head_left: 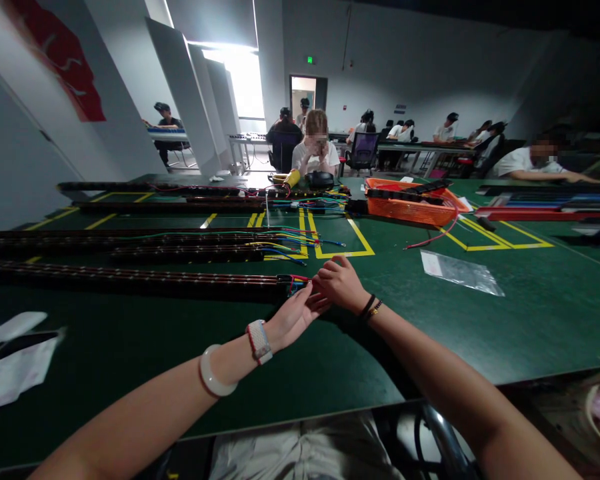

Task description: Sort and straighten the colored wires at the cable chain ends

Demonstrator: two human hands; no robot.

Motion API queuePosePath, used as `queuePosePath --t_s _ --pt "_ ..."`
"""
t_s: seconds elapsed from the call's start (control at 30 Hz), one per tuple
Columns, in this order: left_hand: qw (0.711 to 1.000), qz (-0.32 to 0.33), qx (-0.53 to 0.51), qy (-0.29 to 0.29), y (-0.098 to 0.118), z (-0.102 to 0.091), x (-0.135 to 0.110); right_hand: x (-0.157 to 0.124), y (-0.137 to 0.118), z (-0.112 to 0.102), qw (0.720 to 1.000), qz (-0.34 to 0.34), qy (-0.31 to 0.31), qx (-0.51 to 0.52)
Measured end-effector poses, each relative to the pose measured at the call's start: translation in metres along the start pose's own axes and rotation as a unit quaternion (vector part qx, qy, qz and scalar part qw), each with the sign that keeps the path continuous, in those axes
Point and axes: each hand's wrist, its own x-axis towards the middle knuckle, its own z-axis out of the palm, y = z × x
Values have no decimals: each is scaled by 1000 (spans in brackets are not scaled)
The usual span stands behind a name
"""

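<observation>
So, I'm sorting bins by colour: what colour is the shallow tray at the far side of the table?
Orange; the tray shows best in the head view.

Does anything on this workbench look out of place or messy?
Mostly orderly. A red wire trails loose from the orange tray across the yellow floor-tape lines, and a clear plastic bag lies alone on the green table. Both hands meet at the nearest strip's wire end.
</observation>
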Motion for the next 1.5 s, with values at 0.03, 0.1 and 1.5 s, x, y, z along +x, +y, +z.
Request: queuePosePath --t_s 0.03,0.1,1.5 --pt "1000 23 -5 12 0 1 2 -1 -1 1 1000 -13 3 -19" --pt "998 47 -12 33 0 1 5 -3 -4 3 999 -32 6 -41" --pt "998 4 -11 68 -5 -2 -2 -9 31 15 868 236 -102 426"
